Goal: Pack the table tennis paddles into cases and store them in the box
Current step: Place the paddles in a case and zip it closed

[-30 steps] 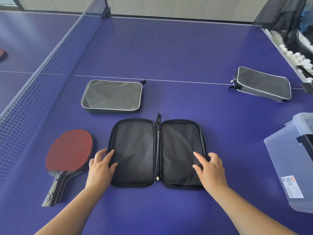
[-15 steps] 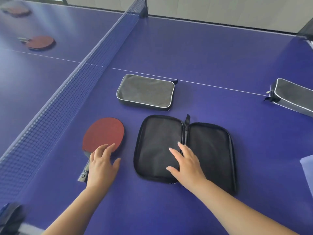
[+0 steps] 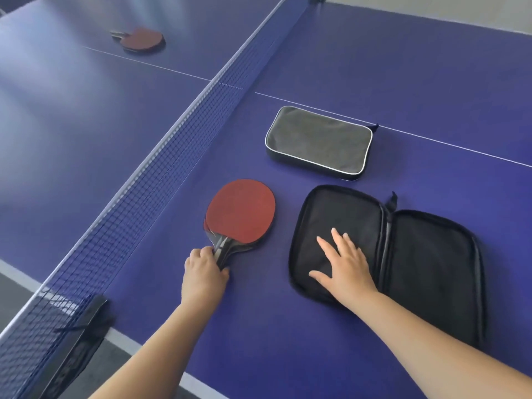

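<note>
A red-faced paddle (image 3: 241, 210) lies on the blue table beside the net; a second blade seems to sit under it. My left hand (image 3: 203, 272) grips its dark handle. To the right, a black case (image 3: 385, 254) lies unzipped and spread flat. My right hand (image 3: 344, 264) presses flat on the case's left half, fingers straight. A closed grey case (image 3: 318, 141) with white piping lies behind them. The box is out of view.
The net (image 3: 161, 156) runs diagonally along the left, its clamp (image 3: 77, 335) at the near table edge. Across the net lie more red paddles (image 3: 141, 38). A white centre line (image 3: 449, 144) crosses the table behind the grey case.
My left hand went from the case's edge to the paddle and closed round its handle. My right hand crossed to the case's left half. The view swung left, losing the box and third case.
</note>
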`<control>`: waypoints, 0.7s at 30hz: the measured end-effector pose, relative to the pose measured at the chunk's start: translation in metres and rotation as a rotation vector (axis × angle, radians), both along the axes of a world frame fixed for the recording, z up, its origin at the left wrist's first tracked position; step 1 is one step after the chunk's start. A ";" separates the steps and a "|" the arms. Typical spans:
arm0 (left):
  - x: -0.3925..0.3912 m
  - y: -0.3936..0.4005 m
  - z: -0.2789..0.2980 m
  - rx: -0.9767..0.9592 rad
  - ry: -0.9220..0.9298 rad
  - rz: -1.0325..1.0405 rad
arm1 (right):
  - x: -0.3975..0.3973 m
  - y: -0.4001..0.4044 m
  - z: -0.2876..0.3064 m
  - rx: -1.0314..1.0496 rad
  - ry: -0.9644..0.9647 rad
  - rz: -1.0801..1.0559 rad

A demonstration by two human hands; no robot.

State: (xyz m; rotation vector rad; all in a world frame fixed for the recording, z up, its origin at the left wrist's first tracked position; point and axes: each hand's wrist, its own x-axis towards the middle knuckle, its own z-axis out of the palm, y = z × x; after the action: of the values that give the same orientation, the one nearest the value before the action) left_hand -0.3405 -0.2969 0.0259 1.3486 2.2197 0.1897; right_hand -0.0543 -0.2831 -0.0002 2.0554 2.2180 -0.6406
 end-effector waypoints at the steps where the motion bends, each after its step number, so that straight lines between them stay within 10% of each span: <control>1: -0.002 0.002 0.000 -0.014 0.009 0.002 | 0.000 0.000 -0.001 0.001 -0.004 0.002; 8: -0.002 0.027 0.008 -0.261 0.032 -0.059 | 0.000 0.000 0.002 -0.022 -0.003 -0.017; 21: 0.054 0.009 0.031 0.050 -0.205 0.009 | 0.055 -0.028 0.025 0.103 0.077 -0.200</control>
State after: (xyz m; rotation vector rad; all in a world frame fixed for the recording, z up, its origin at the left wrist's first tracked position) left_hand -0.2861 -0.2884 0.0564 1.2842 2.0619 0.3721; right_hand 0.0005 -0.3107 0.0248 2.3646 2.1441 -0.6430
